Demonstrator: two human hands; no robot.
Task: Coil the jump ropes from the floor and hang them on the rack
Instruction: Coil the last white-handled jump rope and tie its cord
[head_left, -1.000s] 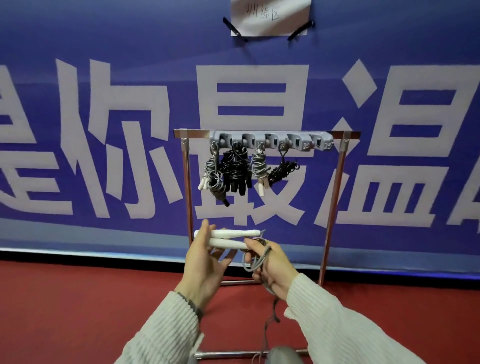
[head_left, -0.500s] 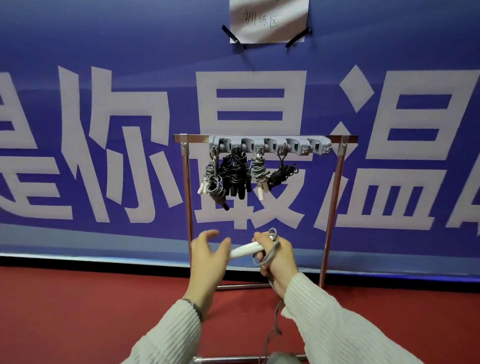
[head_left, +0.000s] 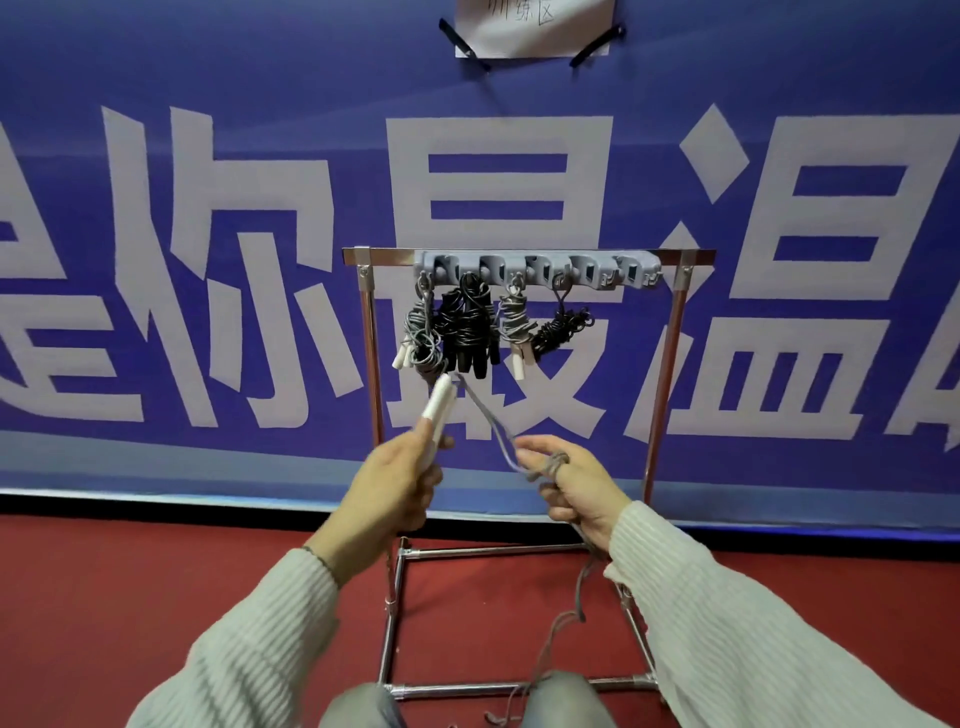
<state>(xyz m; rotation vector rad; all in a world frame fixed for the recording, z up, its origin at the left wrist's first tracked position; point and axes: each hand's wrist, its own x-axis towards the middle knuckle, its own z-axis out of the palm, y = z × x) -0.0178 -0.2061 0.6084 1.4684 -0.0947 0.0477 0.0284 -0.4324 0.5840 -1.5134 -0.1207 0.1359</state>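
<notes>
Head view room: rack (head_left: 670, 364) hooks at 1 o'clock bare
Left hand (head_left: 387, 491): grips white handles (head_left: 435, 410)
Right hand (head_left: 576, 486): fingers curled, grey rope (head_left: 493, 431) looped round them

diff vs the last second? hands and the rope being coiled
The white handles passed from the right hand to the left hand, which had opened and now grips them, tilted up toward the rack instead of lying level. The hands drew apart, stretching the grey cord between them. The right hand keeps cord looped round its fingers, the tail trailing to the floor. The four hung ropes are unchanged.
</notes>
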